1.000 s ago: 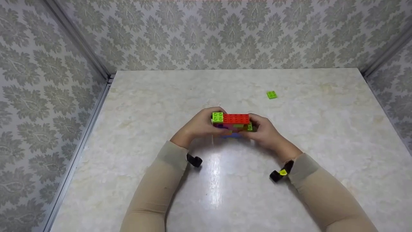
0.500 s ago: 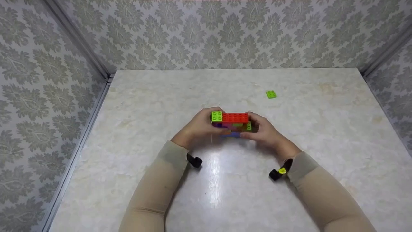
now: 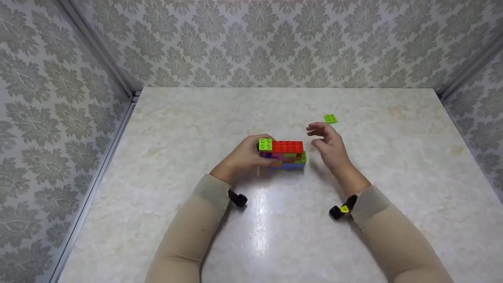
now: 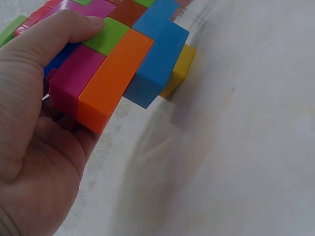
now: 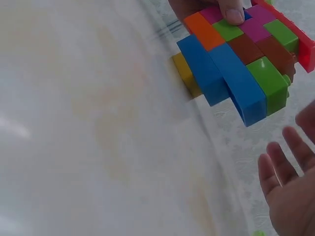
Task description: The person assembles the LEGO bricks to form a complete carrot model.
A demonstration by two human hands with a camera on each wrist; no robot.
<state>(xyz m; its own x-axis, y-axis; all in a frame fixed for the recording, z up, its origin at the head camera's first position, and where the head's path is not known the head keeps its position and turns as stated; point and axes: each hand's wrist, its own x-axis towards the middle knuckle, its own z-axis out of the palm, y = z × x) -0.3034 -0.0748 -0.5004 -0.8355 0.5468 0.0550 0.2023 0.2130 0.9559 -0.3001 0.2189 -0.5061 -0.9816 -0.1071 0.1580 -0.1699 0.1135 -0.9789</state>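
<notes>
My left hand (image 3: 244,154) grips the left end of a stack of toy building bricks (image 3: 288,147), thumb pressed on its near side. Red and lime bricks form its top; pink, brown, orange and blue ones show below. In the left wrist view a yellow brick (image 4: 181,71) sits at the bottom, under a blue brick (image 4: 157,64). Whether the stack touches the table cannot be told. My right hand (image 3: 331,146) is apart from the stack, to its right, fingers loosely bent and holding nothing. Just beyond its fingertips lies a flat lime brick (image 3: 330,118).
The pale marbled table (image 3: 188,118) reaches back to a patterned wall (image 3: 259,43). Another patterned wall (image 3: 47,98) stands on the left. Black cameras (image 3: 238,199) are strapped to both wrists.
My right hand has let go of the stack's right end and moved up and right toward the flat lime brick. My left hand keeps its grip, and the stack stays about where it was.
</notes>
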